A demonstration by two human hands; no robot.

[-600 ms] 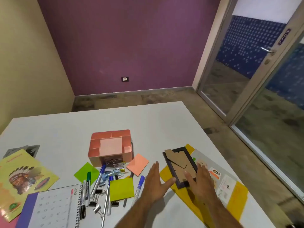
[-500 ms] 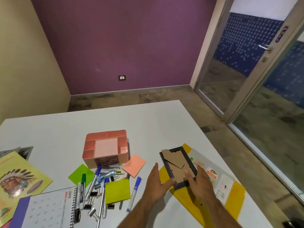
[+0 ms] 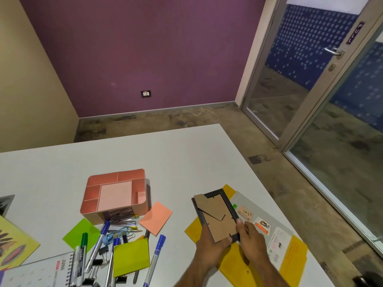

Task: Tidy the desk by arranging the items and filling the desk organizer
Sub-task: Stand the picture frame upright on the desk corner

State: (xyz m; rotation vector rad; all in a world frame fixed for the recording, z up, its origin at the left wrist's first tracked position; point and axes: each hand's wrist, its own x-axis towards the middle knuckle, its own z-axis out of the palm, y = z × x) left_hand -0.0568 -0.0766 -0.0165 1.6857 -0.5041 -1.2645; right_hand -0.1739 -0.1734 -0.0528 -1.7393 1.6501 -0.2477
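A black photo frame shows its brown cardboard back, tilted up over a yellow plastic folder. My left hand grips the frame's near left corner and my right hand grips its near right corner. The pink desk organizer stands to the left with its compartments showing no items. In front of it lie markers, pens, binder clips and sticky notes in orange, green and yellow-green.
A spiral desk calendar lies at the near left, with a yellow booklet beyond it. The white desk ends at the right near the folder. A glass door stands at the right.
Both hands closed on the frame's near end and lifted it off the folder. The camera view also shifted slightly.
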